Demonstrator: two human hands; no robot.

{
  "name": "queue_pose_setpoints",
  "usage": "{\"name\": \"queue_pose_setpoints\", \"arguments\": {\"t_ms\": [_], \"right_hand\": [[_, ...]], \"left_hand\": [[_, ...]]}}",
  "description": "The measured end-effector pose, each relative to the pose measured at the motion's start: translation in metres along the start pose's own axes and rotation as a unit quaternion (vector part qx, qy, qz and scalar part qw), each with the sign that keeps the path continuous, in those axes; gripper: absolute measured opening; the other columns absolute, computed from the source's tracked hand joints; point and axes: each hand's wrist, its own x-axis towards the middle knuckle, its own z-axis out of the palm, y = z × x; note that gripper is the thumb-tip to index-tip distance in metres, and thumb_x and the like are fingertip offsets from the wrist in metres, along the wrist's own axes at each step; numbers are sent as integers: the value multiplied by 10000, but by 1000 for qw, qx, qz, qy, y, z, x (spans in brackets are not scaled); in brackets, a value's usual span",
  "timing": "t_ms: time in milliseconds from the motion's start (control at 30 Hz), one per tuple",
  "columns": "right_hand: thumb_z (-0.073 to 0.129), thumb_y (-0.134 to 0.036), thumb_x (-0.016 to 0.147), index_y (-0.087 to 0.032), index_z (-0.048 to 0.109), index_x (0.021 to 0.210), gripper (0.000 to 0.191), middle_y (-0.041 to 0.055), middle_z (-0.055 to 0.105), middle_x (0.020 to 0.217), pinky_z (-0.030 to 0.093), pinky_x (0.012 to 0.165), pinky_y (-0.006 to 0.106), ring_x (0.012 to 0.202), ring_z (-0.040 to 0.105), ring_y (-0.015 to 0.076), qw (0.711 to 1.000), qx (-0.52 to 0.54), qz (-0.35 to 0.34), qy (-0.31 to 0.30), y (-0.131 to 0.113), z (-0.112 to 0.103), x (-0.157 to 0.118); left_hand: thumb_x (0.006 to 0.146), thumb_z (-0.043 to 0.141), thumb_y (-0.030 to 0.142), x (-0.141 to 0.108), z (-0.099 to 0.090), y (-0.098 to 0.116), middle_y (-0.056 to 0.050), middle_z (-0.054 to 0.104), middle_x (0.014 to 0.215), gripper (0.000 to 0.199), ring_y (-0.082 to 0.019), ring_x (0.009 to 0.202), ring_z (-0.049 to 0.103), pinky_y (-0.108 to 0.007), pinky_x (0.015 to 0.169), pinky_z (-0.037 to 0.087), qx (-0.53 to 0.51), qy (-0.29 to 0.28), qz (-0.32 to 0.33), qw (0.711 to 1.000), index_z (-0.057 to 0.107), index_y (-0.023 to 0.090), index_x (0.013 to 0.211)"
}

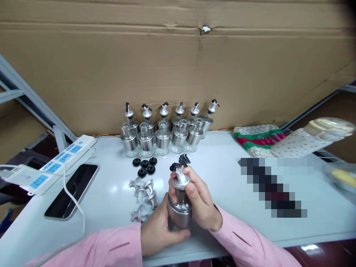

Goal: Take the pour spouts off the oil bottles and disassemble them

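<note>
Near the table's front edge, my left hand [160, 231] is wrapped round the lower body of a glass and metal bottle [180, 216]. The fingers of my right hand [200, 198] close on the silver pourer cap [181, 181] at the bottle's neck; its black flip lid [177, 167] points left. Left of the bottle lie several loose silver spouts [140, 187]. Behind them are several black stoppers [145, 163], and small black lids [184, 159] lie just behind my right hand.
At the back, several capped bottles [207, 122] stand behind several open-necked bottles [162, 141]. A phone [72, 191] and white power strip [62, 163] with cables lie left. On the right are a patterned cloth [257, 139], a dotted white tumbler [297, 142] and a blurred-out object [274, 189].
</note>
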Motion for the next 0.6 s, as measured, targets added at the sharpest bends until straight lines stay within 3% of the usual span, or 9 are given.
{"name": "queue_pose_setpoints", "arguments": {"t_ms": [400, 600], "right_hand": [[445, -501, 899, -226, 499, 987, 294, -43, 513, 607, 379, 501, 204, 490, 474, 70, 995, 96, 39, -12, -2, 2, 4], [289, -540, 933, -245, 417, 982, 325, -60, 529, 542, 375, 402, 178, 384, 462, 67, 989, 128, 74, -23, -13, 5, 7]], "left_hand": [[635, 735, 281, 2, -6, 3, -103, 571, 1133, 600, -282, 1042, 533, -413, 933, 420, 9, -45, 11, 999, 453, 163, 1152], [614, 762, 262, 6, -10, 8, -94, 541, 1232, 713, -289, 1122, 502, -421, 1010, 356, -11, -82, 27, 996, 423, 184, 1236]]}}
